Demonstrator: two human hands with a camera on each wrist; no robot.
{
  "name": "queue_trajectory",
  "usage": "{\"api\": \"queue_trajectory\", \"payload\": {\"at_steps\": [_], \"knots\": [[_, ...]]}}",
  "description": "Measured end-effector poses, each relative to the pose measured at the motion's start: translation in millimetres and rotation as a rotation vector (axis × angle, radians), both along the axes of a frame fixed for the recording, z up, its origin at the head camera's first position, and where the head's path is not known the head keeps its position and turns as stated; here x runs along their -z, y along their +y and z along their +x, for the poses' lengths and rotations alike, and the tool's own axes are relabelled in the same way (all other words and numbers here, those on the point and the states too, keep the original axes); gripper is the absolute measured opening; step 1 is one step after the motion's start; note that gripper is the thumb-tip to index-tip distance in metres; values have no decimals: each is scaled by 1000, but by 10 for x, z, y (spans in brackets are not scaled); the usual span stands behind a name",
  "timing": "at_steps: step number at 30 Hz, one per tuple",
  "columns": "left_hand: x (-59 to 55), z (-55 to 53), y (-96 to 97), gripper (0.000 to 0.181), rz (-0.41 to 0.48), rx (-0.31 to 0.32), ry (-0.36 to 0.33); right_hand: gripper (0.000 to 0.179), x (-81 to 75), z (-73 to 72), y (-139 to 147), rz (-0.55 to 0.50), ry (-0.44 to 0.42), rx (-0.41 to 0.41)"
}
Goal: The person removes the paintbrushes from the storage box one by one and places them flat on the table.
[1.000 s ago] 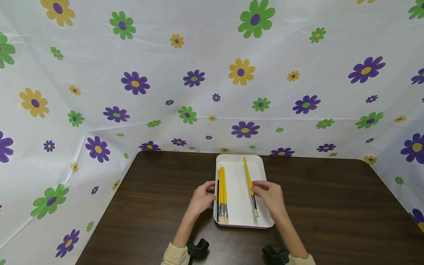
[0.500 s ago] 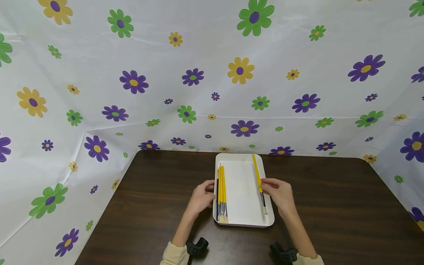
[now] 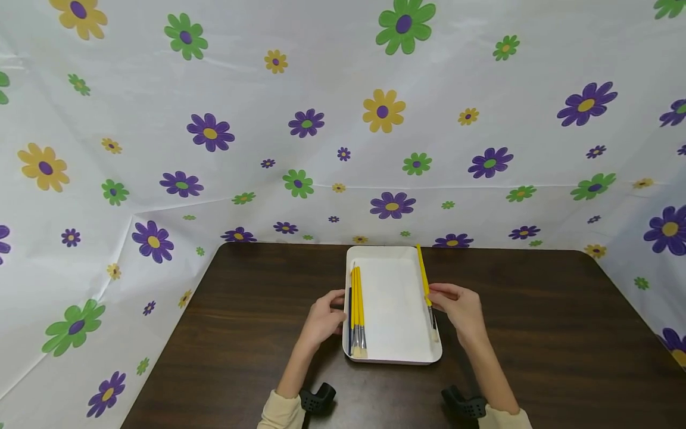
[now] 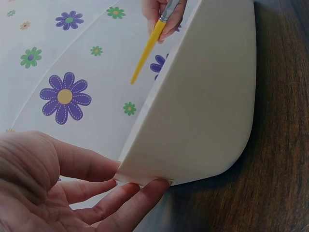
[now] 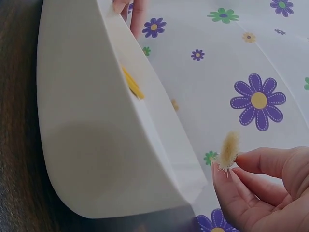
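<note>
A white tray stands on the dark wood table. My left hand grips its left rim; in the left wrist view the thumb and fingers pinch the tray's wall. Along the inside of that left edge lie several yellow-handled paintbrushes, bristles towards me, beside a dark-handled one. Over the right rim my right hand pinches another yellow paintbrush. It tilts slightly, handle end away from me. From the right wrist camera mainly its pale bristles show between thumb and fingers.
The brown table extends to both sides of the tray. Behind it hangs a white sheet with purple, green and yellow flowers. Black bands sit at both wrists, below pale yellow sleeves.
The right hand has carried its paintbrush rightward, from above the tray's inside to over its right rim. The left hand stays at the left rim. The head view has shifted slightly.
</note>
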State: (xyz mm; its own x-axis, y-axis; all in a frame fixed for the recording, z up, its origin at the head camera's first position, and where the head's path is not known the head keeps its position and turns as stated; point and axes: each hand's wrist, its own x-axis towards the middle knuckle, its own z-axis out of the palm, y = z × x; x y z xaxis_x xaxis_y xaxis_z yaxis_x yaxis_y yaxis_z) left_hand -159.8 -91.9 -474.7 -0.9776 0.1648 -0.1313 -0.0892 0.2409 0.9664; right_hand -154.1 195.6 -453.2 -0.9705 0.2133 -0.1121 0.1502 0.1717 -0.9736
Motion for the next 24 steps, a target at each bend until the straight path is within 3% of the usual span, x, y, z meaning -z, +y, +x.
{"api": "queue_trajectory", "payload": {"at_steps": [24], "knots": [[-25,13,-2,55,-5,0,-4,34,28,8,158,47,-16,26]]}}
